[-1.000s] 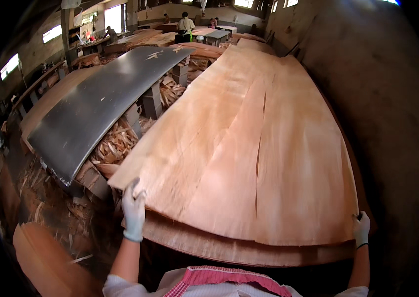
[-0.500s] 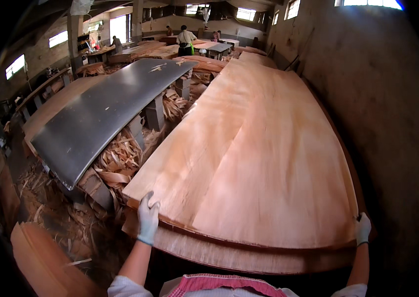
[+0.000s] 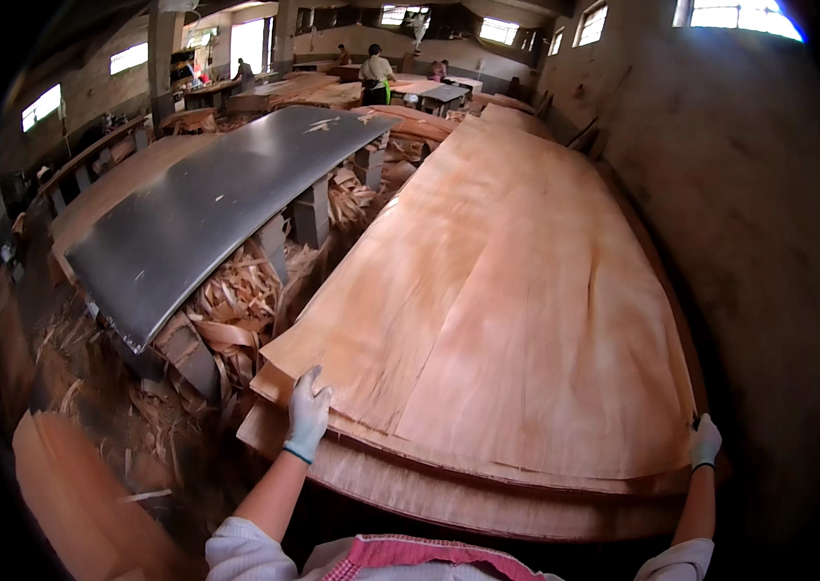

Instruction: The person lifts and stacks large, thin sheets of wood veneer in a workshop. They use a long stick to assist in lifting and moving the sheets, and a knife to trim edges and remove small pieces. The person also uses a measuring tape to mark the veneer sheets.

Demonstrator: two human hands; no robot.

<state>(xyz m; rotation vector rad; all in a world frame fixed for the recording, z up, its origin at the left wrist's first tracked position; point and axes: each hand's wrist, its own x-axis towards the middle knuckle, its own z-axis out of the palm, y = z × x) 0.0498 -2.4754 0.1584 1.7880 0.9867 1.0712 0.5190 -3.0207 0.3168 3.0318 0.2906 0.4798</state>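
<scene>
A broad, thin sheet of reddish wood veneer (image 3: 526,320) lies on top of a stack of similar sheets (image 3: 410,489). My gloved left hand (image 3: 308,414) closes on the near edge by the left corner, its fingertips showing above the wood. At the near right corner, my gloved right hand (image 3: 705,443) pinches the edge; a small dark spot at its fingertips is too small to name. Lengthwise seams or folds run along the veneer, and ripples show on its right half. The undersides of both grips are hidden.
To the left, a dark smooth-topped table (image 3: 226,203) rests on grey blocks (image 3: 311,213), with veneer scraps (image 3: 235,290) heaped below. A bare wall (image 3: 729,223) runs along the right. Loose veneer (image 3: 80,494) lies at lower left. A person (image 3: 375,76) stands far back among other stacks.
The top sheet's near left corner has shifted slightly right and away, baring more of the layer beneath. Ripples on its right half are sharper. Both hands keep their hold; the view has tilted slightly.
</scene>
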